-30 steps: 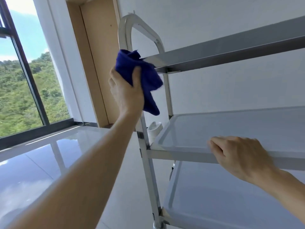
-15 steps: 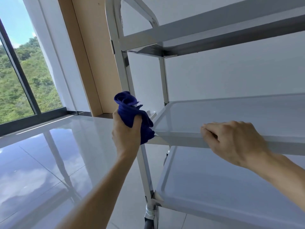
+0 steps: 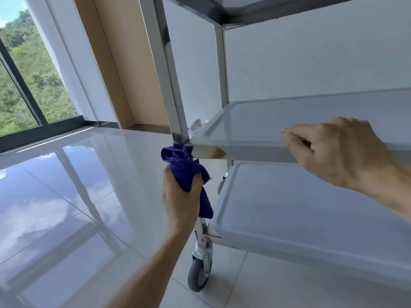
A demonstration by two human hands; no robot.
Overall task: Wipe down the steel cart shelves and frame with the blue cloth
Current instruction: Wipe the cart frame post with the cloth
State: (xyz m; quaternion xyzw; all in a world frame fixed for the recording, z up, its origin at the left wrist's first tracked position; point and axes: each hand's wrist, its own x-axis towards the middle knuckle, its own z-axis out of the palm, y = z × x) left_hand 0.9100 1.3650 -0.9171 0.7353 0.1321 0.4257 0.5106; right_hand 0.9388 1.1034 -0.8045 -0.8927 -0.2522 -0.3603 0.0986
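The blue cloth (image 3: 185,172) sits just left of centre in the frame, bunched in the left hand (image 3: 180,196), whose grip is closed around it with the thumb across the front; the cloth's top touches the front upright (image 3: 164,70) of the steel cart just below the corner of the middle shelf (image 3: 255,125). The right hand (image 3: 335,150), at the right of the frame, curls its fingers over that shelf's front rim to steady the cart.

To do this stroke well, I would wrap the cloth around the post, not dab one face, keep firm pressure down to the bottom shelf (image 3: 300,218), and hold the cart braced, since the caster (image 3: 199,274) may roll.

The cloth looks soft and nubbly; the post is mirror-bright square tube; the shelves are matte with raised rims, over glossy floor tiles (image 3: 66,207).
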